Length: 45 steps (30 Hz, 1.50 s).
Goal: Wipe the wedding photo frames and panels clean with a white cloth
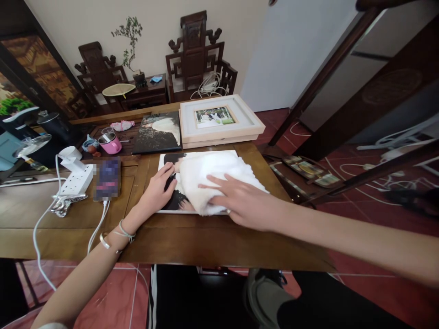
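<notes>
A photo print or panel (173, 201) with a white edge lies flat on the wooden table in front of me; dark hair and a hand show in its picture. A fluffy white cloth (219, 167) covers most of its middle and right. My right hand (245, 201) presses on this cloth from the right, fingers spread over the top and a lower digit tucked into its near fold. My left hand (159, 189) rests with fingers extended on the panel's left edge, beside the cloth and holding nothing. The picture under the cloth is hidden.
Behind the panel lie a dark photo panel (159, 130) and a pale wooden frame (222, 137). On the left are a phone (107, 178), a white power strip (80, 179) with cables, and a pink mug (111, 145). The table's right edge (291, 201) is near.
</notes>
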{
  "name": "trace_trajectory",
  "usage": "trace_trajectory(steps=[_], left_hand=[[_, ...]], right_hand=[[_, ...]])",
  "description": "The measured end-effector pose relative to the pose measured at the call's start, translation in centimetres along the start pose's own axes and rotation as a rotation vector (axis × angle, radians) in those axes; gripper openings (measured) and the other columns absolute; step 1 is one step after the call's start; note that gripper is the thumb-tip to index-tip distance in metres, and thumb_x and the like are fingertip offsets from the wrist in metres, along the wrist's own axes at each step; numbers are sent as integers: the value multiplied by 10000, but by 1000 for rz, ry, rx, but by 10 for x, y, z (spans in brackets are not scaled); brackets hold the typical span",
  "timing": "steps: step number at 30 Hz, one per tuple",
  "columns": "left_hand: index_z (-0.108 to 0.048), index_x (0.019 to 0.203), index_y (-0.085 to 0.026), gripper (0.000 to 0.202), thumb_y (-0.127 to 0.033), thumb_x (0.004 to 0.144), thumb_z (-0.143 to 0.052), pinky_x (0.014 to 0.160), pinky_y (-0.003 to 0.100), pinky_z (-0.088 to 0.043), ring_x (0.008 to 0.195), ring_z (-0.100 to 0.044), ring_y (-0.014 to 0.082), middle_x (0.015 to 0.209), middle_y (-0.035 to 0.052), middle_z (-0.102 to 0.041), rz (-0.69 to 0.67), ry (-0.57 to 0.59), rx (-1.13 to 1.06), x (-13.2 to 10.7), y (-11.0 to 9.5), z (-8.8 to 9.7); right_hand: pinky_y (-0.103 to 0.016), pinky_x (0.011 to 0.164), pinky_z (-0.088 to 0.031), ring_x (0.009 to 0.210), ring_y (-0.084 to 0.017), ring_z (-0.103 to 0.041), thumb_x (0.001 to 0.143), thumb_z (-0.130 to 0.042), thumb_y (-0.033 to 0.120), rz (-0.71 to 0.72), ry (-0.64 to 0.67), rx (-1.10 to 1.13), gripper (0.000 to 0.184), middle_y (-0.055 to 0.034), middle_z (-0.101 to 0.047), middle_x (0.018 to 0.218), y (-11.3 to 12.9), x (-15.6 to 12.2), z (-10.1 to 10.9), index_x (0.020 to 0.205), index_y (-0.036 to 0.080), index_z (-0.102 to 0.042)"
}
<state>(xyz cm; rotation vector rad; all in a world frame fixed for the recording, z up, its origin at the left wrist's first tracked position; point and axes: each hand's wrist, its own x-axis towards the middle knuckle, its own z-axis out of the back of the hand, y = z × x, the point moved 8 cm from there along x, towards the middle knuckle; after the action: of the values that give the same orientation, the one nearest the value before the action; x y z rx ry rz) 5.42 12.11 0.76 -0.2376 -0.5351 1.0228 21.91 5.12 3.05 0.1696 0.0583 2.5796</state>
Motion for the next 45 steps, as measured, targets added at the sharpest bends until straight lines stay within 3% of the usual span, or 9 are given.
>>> trace_trajectory(steps=[6, 10, 15, 21, 24, 28, 37, 45], left_hand=[[-539, 1328, -86, 453, -301, 940, -444, 1157, 464, -335, 1381, -427, 271, 1457, 185, -480, 6, -3, 4, 0, 1, 0], [-535, 1326, -44, 472, -304, 945, -440, 1163, 454, -326, 1385, -418, 279, 1459, 210, -468, 9, 0, 2, 0, 0, -1], [-528, 1336, -76, 465, -307, 943, -441, 1160, 477, -326, 1384, -419, 286, 1462, 200, -467, 11, 6, -14, 0, 1, 0], [-523, 1341, -71, 468, -298, 943, -428, 1162, 464, -326, 1387, -416, 279, 1466, 199, -464, -3, 17, 6, 1, -1, -2], [-507, 1356, -77, 473, -285, 942, -417, 1164, 468, -324, 1393, -406, 273, 1475, 188, -457, -7, 19, 15, 1, -2, -2], [-505, 1360, -123, 455, -267, 936, -421, 1166, 477, -323, 1396, -404, 268, 1475, 160, -464, -5, 32, 7, 1, -2, -1], [-505, 1360, -94, 464, -287, 946, -427, 1166, 470, -321, 1393, -409, 270, 1474, 185, -459, -4, 27, 19, 2, -2, -1], [-503, 1361, -97, 461, -280, 943, -427, 1168, 461, -321, 1398, -400, 267, 1471, 183, -462, -6, 28, 6, 1, -1, -1]], right_hand=[[-537, 962, -473, 1236, -353, -538, 720, -478, -10, -153, -4, -58, 511, -210, -590, 1286, -57, 31, 0, 1173, 157, -645], [-535, 965, -462, 1208, -355, -559, 754, -451, -7, -215, 34, -65, 510, -229, -590, 1257, -73, 40, 0, 1218, 126, -615], [-608, 1016, -397, 1370, -401, -364, 724, -467, -20, -175, -8, -60, 510, -212, -501, 1416, -45, 26, -6, 1191, 108, -628], [-655, 1046, -353, 1387, -419, -325, 705, -503, -11, -51, -12, -22, 457, -150, -447, 1484, 20, -4, -9, 1095, 145, -683], [-647, 1043, -367, 1381, -411, -340, 714, -497, -16, -18, 36, -3, 475, -131, -433, 1497, 34, -9, -6, 1110, 166, -683], [-620, 1057, -373, 1386, -388, -343, 727, -498, -20, 2, 75, 2, 524, -120, -450, 1487, 27, -2, -4, 1190, 171, -652], [-614, 1039, -390, 1376, -386, -362, 740, -529, 5, 8, -12, -50, 496, -157, -462, 1471, -14, 19, -7, 1211, 130, -622], [-666, 1066, -316, 1407, -423, -274, 716, -531, -12, -40, 42, -66, 503, -168, -385, 1518, 6, 12, -10, 1185, 129, -648]])
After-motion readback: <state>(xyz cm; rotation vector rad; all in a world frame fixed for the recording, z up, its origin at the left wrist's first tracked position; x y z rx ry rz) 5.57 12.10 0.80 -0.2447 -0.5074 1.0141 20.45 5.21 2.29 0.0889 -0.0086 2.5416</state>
